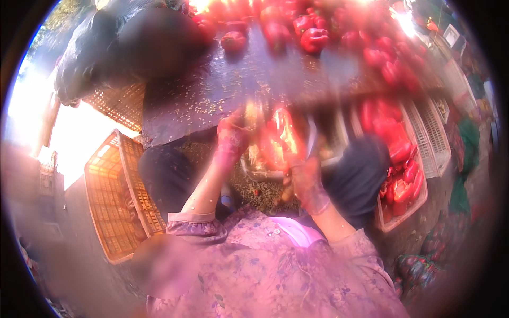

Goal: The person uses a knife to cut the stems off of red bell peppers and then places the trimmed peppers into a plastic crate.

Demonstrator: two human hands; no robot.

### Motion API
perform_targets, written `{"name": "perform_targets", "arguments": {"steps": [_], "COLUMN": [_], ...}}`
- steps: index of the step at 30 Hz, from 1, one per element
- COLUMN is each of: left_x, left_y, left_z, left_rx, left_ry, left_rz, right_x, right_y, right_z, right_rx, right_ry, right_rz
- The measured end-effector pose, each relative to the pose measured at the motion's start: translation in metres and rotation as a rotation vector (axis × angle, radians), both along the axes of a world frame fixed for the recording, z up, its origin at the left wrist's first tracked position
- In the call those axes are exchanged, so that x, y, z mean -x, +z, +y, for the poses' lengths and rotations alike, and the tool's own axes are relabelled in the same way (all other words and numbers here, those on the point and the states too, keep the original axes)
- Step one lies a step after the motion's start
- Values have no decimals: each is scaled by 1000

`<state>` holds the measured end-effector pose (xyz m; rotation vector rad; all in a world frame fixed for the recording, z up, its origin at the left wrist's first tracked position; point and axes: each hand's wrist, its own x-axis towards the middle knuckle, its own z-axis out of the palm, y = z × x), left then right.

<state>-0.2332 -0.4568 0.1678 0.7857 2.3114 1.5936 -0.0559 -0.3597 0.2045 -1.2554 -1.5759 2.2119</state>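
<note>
A red bell pepper point(280, 141), cut open with its pale inside showing, is between my two hands, above a crate point(266, 175). My left hand point(232, 135), in a thin stained glove, is at the pepper's left; blur hides its fingertips and whether they grip it. My right hand point(307, 179), gloved too, is closed at the pepper's lower right. From it rises a curved metal blade, seemingly a knife point(313, 137), its handle hidden in the fist. Pale pieces, perhaps pepper cores point(254, 153), show beside the pepper.
Ahead is a wet table point(238, 79) strewn with seeds, with whole red peppers point(314, 39) along its far side. An orange plastic crate point(107, 202) stands at left; a crate of cut peppers point(421, 198) at right. Another person point(95, 51) is at upper left. Filled net bags point(417, 270) lie lower right.
</note>
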Motion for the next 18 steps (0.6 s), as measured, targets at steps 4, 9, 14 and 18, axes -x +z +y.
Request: {"name": "perform_targets", "arguments": {"steps": [4, 9, 14, 18], "left_x": [13, 46, 16, -21], "left_y": [-20, 29, 8, 28], "left_z": [0, -25, -7, 12], "left_rx": [-138, -183, -660, -235], "left_ry": [9, 203, -189, -289], "left_rz": [162, 118, -857, -614], "right_x": [-10, -52, -72, -113], "right_y": [7, 9, 5, 33], "right_z": [5, 15, 37, 71], "right_rx": [-40, -91, -156, -216], "right_ry": [11, -84, -104, -467], "right_rz": [-32, 62, 236, 284]}}
